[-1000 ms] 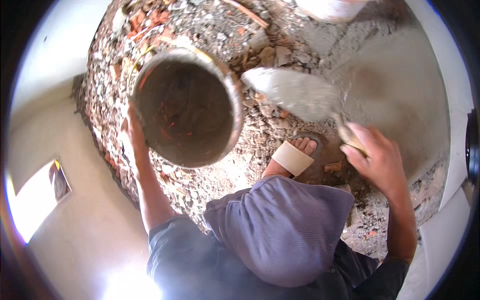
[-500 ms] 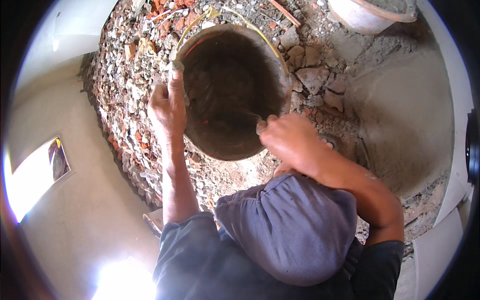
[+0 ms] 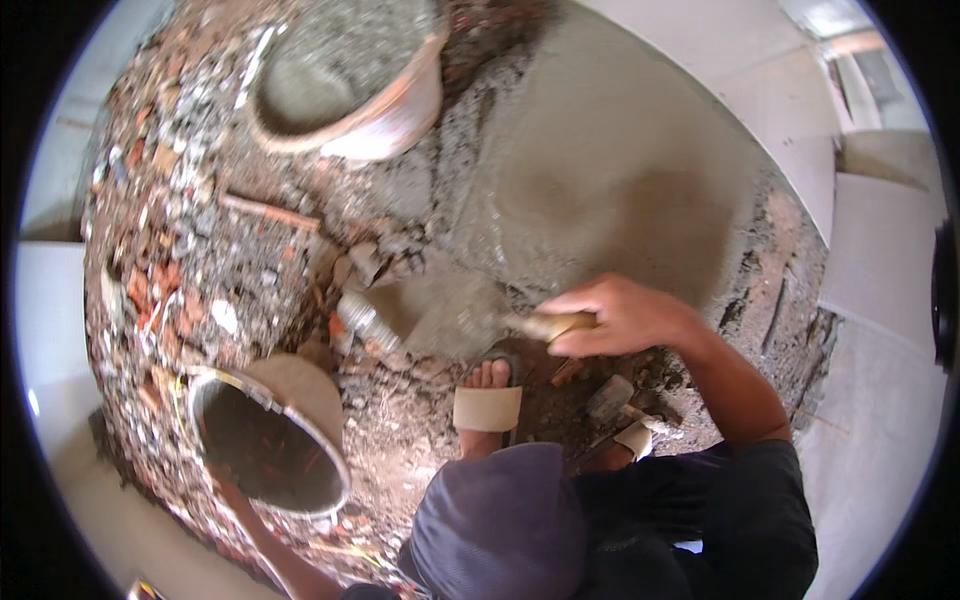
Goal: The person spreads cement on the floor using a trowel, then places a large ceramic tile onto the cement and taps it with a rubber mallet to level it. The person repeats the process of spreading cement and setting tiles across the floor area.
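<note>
Across the left and middle of the frame I see rough ground (image 3: 390,440), strewn with broken stone and reddish chips. Next in size, filling the upper right, is a smooth grey patch (image 3: 620,130) of wet-looking cement, with a shadow over its lower part. At the upper left of the frame I have a pale tub (image 3: 395,125) with grey mix inside, its near edge well smeared. Somewhat smaller, a bucket (image 3: 305,390) sits at the lower left, its round mouth toward that corner and its inside dark grey with faint reddish marks; I cannot tell whether it stands level. A dark cap (image 3: 505,530) covers the bottom middle.

Near the centre of the frame is the trowel (image 3: 455,318), its grey blade pointing left over the stones, too blurred for me to read its edges. My right hand (image 3: 630,318), just right of centre, has its grip closed around the trowel's handle. My left hand (image 3: 224,490) is at the bucket's left rim; its fingers are hidden, so I cannot tell that grip's state. Below the trowel shows a sandal (image 3: 487,409) with a cream strap. Smallest is a thin reddish stick (image 3: 268,212) left of the centre.
</note>
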